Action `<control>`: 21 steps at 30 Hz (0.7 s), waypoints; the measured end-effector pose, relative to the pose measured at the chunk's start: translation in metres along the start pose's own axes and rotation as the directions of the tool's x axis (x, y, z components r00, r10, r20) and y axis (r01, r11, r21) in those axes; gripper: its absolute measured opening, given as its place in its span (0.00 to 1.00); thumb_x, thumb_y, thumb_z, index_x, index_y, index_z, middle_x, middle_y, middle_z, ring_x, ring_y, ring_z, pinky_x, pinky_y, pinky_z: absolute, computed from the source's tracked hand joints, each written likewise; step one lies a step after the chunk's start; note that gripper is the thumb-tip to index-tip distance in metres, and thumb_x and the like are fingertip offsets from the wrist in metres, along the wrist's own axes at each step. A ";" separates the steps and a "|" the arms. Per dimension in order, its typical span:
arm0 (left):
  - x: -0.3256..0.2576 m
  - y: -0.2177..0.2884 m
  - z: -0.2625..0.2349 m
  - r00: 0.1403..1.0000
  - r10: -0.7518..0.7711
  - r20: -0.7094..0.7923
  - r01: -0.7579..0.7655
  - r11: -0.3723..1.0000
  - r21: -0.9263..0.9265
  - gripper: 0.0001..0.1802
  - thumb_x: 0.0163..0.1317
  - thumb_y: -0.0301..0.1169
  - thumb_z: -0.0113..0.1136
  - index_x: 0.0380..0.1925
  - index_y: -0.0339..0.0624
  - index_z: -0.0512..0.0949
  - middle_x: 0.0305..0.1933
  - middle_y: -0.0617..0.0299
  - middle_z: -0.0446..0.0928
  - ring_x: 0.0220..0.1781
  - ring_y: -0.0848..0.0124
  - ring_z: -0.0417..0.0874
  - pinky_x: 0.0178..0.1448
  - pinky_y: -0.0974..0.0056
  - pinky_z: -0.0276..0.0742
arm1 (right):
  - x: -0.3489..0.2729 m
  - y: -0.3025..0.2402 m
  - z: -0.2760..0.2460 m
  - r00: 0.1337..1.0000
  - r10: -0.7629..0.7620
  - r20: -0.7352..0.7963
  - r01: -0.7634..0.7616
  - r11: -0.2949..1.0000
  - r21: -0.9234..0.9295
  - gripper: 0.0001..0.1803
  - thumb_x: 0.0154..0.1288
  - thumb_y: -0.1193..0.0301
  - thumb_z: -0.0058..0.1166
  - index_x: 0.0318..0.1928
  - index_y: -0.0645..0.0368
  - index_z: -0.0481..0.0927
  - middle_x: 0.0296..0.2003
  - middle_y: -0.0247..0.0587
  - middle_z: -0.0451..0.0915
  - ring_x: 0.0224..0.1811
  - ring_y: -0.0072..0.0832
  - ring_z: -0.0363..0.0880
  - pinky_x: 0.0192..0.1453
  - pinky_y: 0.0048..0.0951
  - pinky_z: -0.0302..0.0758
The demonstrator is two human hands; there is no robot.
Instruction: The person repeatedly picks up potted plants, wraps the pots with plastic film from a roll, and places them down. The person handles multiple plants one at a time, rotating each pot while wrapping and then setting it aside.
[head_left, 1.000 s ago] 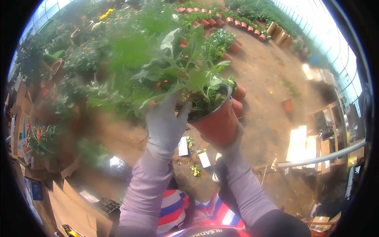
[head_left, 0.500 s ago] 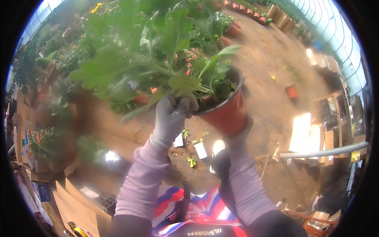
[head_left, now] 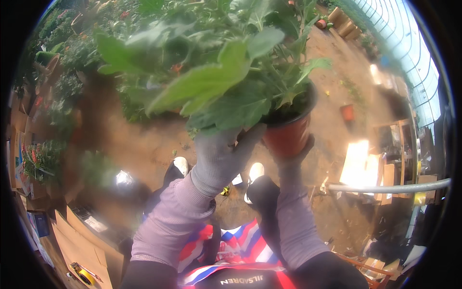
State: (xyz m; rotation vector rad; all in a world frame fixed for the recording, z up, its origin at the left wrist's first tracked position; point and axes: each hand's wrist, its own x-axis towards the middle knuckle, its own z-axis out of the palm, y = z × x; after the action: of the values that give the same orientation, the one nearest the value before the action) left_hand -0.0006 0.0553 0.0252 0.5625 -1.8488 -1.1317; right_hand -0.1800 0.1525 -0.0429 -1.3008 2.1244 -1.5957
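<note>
The fingers of the left hand (head_left: 222,153), partly hidden beneath the leaves (head_left: 231,91) just left of the pot (head_left: 287,136), may be pinching or spread: indeterminable. The right hand (head_left: 293,160) curls around the pot's lower wall. Lifting is done; the pot, above the ground (head_left: 329,132), is not yet set down.

The plant (head_left: 236,91) sits in a pot (head_left: 288,138), cardboard (head_left: 79,253) lower left, a rail (head_left: 390,189) right.

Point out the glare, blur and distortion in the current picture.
In the head view, glare whites out the pale panel at right; in the head view, the foliage above the pot is hazy at its upper left; in the head view, the greenhouse wall bends along the rim.
</note>
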 end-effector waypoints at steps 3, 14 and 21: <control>0.010 0.002 0.017 0.969 0.220 -0.112 -0.174 0.931 0.320 0.19 0.60 0.29 0.70 0.53 0.43 0.84 0.45 0.51 0.86 0.39 0.58 0.89 0.40 0.60 0.85 | 0.003 -0.003 0.014 0.989 -0.121 -0.087 0.077 0.912 -0.402 0.47 0.63 0.46 0.46 0.78 0.57 0.54 0.74 0.50 0.59 0.76 0.43 0.57 0.75 0.47 0.63; 0.006 -0.044 0.013 0.888 0.460 0.028 -0.383 0.703 0.599 0.03 0.61 0.27 0.62 0.35 0.44 0.81 0.30 0.58 0.81 0.32 0.57 0.84 0.36 0.54 0.80 | 0.009 -0.044 0.031 0.965 -0.261 0.004 0.208 0.758 -0.618 0.30 0.59 0.69 0.59 0.63 0.62 0.72 0.51 0.56 0.80 0.49 0.52 0.83 0.53 0.42 0.81; 0.009 -0.051 -0.013 0.963 0.127 0.239 -0.212 0.903 0.374 0.07 0.61 0.23 0.61 0.38 0.43 0.84 0.35 0.55 0.84 0.34 0.55 0.86 0.37 0.54 0.82 | 0.014 -0.076 0.034 0.900 -0.425 0.092 0.408 0.752 -0.517 0.38 0.52 0.66 0.70 0.63 0.63 0.70 0.53 0.53 0.79 0.50 0.52 0.83 0.51 0.43 0.82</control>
State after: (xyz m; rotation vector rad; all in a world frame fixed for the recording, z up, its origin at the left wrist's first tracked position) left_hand 0.0024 0.0178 -0.0127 0.5068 -2.2868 -0.7203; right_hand -0.1280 0.1158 0.0120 -2.0610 2.5336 -1.1792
